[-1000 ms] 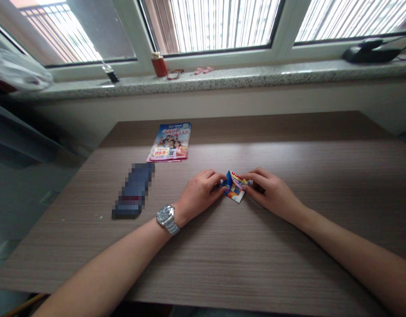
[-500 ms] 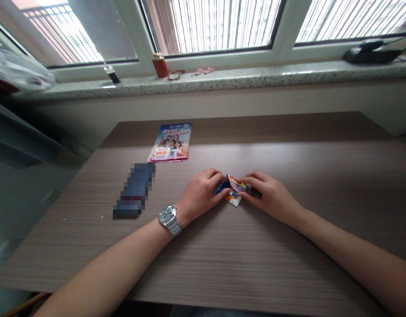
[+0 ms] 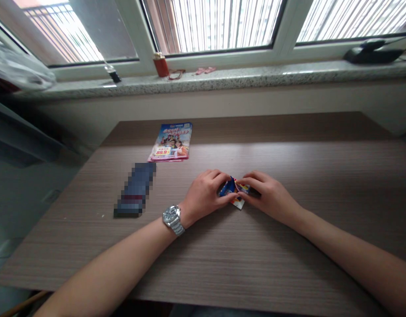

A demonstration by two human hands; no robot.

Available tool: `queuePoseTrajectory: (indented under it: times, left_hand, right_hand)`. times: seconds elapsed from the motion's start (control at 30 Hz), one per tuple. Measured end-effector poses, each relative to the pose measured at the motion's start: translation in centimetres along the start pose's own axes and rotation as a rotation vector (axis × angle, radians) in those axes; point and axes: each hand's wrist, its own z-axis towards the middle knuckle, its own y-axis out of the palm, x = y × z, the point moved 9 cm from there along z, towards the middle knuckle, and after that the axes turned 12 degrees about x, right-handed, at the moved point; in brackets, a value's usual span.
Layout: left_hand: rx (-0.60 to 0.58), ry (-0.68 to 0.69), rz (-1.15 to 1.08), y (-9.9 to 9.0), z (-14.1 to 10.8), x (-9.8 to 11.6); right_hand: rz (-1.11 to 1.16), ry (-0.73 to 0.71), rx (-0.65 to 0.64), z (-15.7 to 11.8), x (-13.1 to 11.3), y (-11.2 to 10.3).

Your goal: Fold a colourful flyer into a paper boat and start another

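Over the middle of the table, a small folded piece of glossy printed paper shows blue, yellow, red and white patches. My left hand pinches its left side between thumb and fingers. From the right, my right hand grips the other side, its fingertips nearly meeting those of the left. The fingers cover part of the paper, so its full folded shape is hidden. A white corner points toward me below the thumbs.
Printed flyers lie stacked at the back left of the wooden table. Nearer me is a dark, pixelated flat object. A red container and a black device stand on the stone windowsill.
My left hand has shifted slightly right, closer to the right hand. The paper's raised flap with yellow and red print now shows less, and more blue is visible on the left.
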Motion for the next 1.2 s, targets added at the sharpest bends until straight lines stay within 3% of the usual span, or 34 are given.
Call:
queuePoseTrajectory:
  times: [0.8,1.2]
  left_hand:
    - [0.022,-0.031,-0.015,0.2,0.0,-0.2]
    - [0.055,-0.037,-0.046,0.1,0.0,-0.2]
  right_hand:
    - [0.022,-0.004,0.014,-0.3,-0.5,0.1]
    - [-0.006,-0.101,0.016,-0.2,-1.5,-0.1]
